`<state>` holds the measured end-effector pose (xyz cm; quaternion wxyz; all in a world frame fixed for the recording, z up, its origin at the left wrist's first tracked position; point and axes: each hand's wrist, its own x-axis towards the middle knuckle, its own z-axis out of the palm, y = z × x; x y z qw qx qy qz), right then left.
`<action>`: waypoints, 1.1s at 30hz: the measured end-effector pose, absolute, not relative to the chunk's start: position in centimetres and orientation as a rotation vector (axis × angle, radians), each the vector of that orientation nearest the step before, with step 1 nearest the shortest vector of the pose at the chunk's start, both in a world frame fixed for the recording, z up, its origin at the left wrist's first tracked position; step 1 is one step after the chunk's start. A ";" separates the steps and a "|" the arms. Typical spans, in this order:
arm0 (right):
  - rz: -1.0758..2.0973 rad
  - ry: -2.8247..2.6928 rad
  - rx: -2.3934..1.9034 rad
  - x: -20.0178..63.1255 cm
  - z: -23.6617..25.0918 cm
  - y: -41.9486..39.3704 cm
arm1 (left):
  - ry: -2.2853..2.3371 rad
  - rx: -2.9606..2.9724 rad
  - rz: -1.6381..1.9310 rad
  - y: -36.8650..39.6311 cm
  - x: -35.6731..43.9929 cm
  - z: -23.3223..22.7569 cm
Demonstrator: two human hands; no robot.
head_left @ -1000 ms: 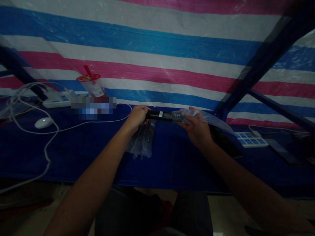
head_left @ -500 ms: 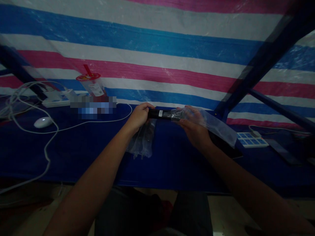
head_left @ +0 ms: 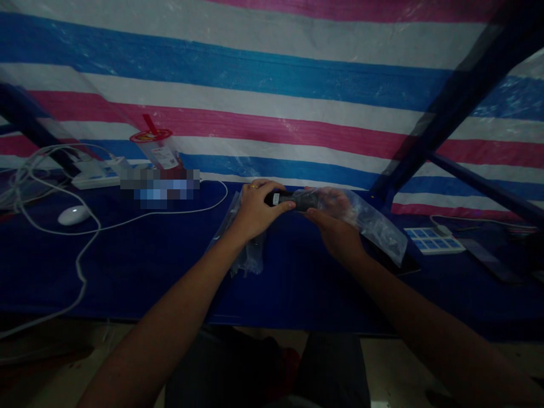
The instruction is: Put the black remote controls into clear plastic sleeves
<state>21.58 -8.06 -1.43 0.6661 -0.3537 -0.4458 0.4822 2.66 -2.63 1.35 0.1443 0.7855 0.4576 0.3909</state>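
My left hand grips the left end of a black bar-shaped device with a small white label. Most of the device sits inside a clear plastic bag, which my right hand holds at its open end. Both hands hover above the dark blue table. Under my left wrist lies a pile of clear plastic bags on the table.
A white mouse and white cables lie at the left. A power strip and a plastic cup with a red straw stand at the back left. A tile-patterned flat object lies at the right. Dark blue frame beams rise beyond.
My left hand has pushed the black device rightward, deeper into the bag. My right hand and the bag shifted slightly left and down, so less of the device shows.
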 end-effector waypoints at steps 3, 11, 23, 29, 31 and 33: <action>1.002 -1.020 -0.777 21.4 -1.7 -8.0 | 1.254 2.244 1.083 -2.1 2.4 1.3; 1.096 -0.985 -0.670 21.3 -1.1 -8.2 | 1.250 2.097 1.065 -1.3 1.9 1.1; 1.283 -0.731 -0.709 22.1 -1.2 -7.2 | 1.236 2.008 1.053 -1.2 1.6 0.8; 1.225 -0.710 -0.744 21.7 -1.4 -7.3 | 1.306 1.967 1.088 -1.4 1.7 0.6; 1.187 -0.704 -0.772 21.7 -1.3 -7.2 | 1.335 1.967 1.092 -1.4 1.7 0.6; 1.152 -0.700 -0.800 21.8 -1.2 -7.2 | 1.360 1.977 1.101 -1.4 1.7 0.6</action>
